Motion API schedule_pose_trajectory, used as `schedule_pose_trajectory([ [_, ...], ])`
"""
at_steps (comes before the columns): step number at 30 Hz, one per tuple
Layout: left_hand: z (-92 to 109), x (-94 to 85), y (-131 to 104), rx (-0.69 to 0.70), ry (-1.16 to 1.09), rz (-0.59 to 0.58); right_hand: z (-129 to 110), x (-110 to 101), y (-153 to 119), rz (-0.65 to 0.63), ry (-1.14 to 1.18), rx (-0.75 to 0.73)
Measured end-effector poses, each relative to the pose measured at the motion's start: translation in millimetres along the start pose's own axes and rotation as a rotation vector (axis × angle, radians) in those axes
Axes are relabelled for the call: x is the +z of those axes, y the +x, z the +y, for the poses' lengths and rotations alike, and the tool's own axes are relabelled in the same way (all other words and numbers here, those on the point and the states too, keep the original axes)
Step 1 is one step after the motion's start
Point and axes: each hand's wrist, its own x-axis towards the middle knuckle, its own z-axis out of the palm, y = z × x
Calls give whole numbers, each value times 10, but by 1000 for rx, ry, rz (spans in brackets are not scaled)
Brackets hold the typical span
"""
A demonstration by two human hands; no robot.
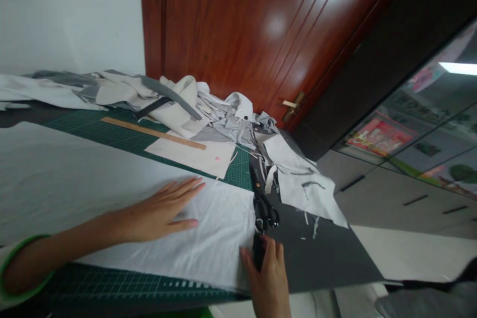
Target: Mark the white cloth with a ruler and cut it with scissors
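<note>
A wide white cloth (122, 174) lies spread over a green cutting mat (141, 285). My left hand (160, 213) rests palm down on the cloth with its fingers apart. At the cloth's right edge my right hand (266, 263) has its thumb and fingers closed around a small black object (258, 252), which I cannot make out clearly. Just beyond that hand, black-handled scissors (265, 211) lie beside the cloth's edge. Past the far edge of the cloth are a wooden ruler (152, 132) and a pale fabric piece (197, 156).
Heaped grey and white fabric scraps (182, 104) run along the back of the table. More white pieces (305, 179) lie at the right on the dark tabletop (335, 258). A brown door (231, 25) and a glass-fronted cabinet (417, 134) stand behind.
</note>
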Motion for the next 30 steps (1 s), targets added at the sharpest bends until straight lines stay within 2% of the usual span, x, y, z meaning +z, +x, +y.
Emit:
schedule_pose_trajectory([
  [5, 320, 285, 182, 91, -29, -136, 25, -12, -102, -15, 19, 65],
  [8, 421, 476, 166, 179, -13, -98, -14, -107, -58, -15, 74, 63],
  [10, 481, 562, 125, 226, -5, -56, -14, -175, 8, -66, 142, 49],
  [12, 552, 607, 74, 260, -6, -37, 26, -235, 124, -98, 170, 43],
  [15, 681, 618, 10, 278, -35, -76, 144, -291, 396, -72, 107, 12],
  [18, 806, 620, -26, 299, -73, -99, 251, -299, 705, -153, -4, -79],
  [23, 920, 774, -65, 322, -61, -44, 251, -269, 1009, -367, -160, -116],
  [27, 955, 1061, -65, 371, -2, 41, 159, -247, 1062, -407, -231, -71],
  [30, 994, 1250, -51, 347, 96, 99, 93, -235, 1093, -433, -311, -10],
])
